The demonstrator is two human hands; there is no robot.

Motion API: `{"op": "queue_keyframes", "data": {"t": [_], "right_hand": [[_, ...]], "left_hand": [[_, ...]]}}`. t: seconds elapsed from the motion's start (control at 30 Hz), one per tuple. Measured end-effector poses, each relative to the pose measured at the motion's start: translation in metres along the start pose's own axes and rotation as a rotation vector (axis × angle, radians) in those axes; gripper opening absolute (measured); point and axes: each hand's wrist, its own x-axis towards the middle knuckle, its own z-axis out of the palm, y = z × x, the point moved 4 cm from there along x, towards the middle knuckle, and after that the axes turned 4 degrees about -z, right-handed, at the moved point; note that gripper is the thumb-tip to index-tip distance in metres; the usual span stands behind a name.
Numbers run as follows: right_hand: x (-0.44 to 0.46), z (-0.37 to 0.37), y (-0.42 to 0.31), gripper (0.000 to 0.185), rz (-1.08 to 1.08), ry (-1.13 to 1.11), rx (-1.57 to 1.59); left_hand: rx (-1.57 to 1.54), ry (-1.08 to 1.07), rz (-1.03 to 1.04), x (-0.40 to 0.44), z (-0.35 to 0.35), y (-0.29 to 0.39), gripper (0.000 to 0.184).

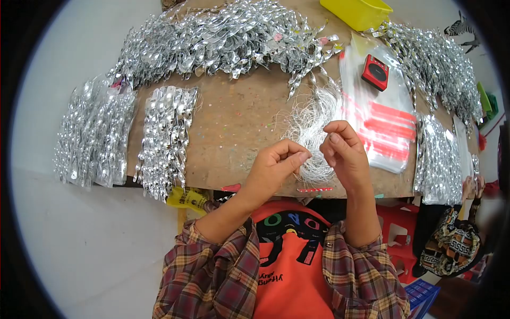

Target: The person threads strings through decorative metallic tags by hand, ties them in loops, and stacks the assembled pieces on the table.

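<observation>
Both hands are raised over the table's front edge, a short way apart. The fingertips of my left hand point(279, 166) are pinched together; anything between them is too fine to make out. My right hand point(346, 155) has its thumb and forefinger bent towards each other, and what they hold, if anything, is too small to see. Behind and between the hands lies a loose bundle of thin white strings point(313, 125) on the brown table point(234, 127). A row of silvery twisted strips point(167, 135) lies left of my left hand.
Large heaps of silvery strips point(212, 42) line the back. A red speaker point(375, 73) rests on clear plastic bags point(390, 127) at the right. A yellow basin point(358, 11) is at the back. More strips point(438, 159) lie far right, and a red stool point(398, 234) stands below.
</observation>
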Motion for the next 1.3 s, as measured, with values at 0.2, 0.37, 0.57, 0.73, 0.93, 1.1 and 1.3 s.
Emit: {"op": "queue_keyframes", "data": {"t": [0.2,0.37,0.57,0.73,0.93,1.1,1.3], "right_hand": [[-0.016,0.003,0.005,0.015,-0.054,0.032,-0.351],[-0.018,0.008,0.007,0.01,-0.188,-0.029,-0.515],[-0.016,0.004,-0.001,0.008,-0.202,0.067,-0.44],[-0.013,0.001,-0.006,0.007,-0.21,0.117,-0.416],[-0.01,-0.004,-0.007,0.008,-0.214,0.134,-0.437],[-0.014,-0.004,-0.025,0.013,-0.319,0.246,-0.654],[-0.031,0.052,-0.048,0.021,-0.712,-0.165,-1.43]], "left_hand": [[-0.109,0.002,-0.022,0.002,-0.002,-0.004,0.016],[-0.057,-0.038,0.007,0.003,0.001,-0.003,0.015],[0.02,-0.025,0.107,0.002,-0.002,-0.008,0.018],[0.069,-0.05,0.012,-0.001,-0.003,-0.003,0.02],[0.056,-0.051,-0.073,0.0,-0.003,-0.006,0.017],[0.118,0.021,0.015,0.002,-0.006,-0.006,0.015],[0.249,0.044,0.15,0.005,-0.003,-0.007,0.012]]}}
